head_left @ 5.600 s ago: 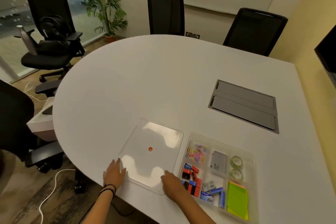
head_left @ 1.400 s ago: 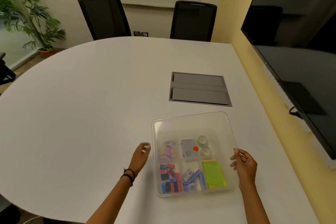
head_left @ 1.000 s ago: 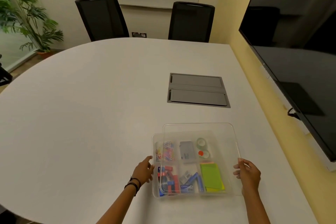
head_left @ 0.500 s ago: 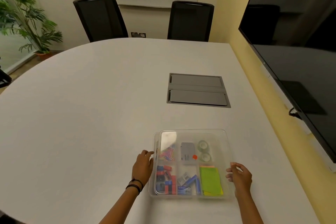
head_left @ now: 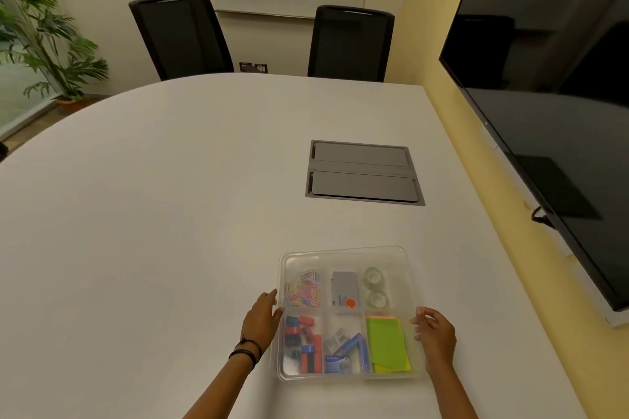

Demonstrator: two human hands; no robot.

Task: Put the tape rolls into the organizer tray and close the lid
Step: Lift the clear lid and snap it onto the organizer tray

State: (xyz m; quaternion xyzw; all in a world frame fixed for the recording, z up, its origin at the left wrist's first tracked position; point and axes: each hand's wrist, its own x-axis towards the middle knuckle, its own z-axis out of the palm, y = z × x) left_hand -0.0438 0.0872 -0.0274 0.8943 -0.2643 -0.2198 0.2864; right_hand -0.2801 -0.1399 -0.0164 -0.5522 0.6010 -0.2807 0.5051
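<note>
Clear lid [head_left: 343, 253] sits flat on organizer tray [head_left: 420, 360], near front edge of white bench [head_left: 153, 214], right of centre. Two tape rolls [head_left: 374, 287] in tray's far-right compartment, one behind other, seen through lid. Left hand [head_left: 260, 320] against lid's left edge, fingers loosely spread, gripping nothing. Right hand [head_left: 434, 333] at lid's right edge, fingers half curled, tips touching rim, no firm grasp. Paper clips [head_left: 304, 287] in far-left compartment; green sticky notes [head_left: 388, 345] in near-right.

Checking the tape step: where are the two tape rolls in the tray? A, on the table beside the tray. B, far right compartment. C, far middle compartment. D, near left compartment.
B: both tape rolls lie in the organizer tray's far right compartment, above the green sticky notes.
</note>
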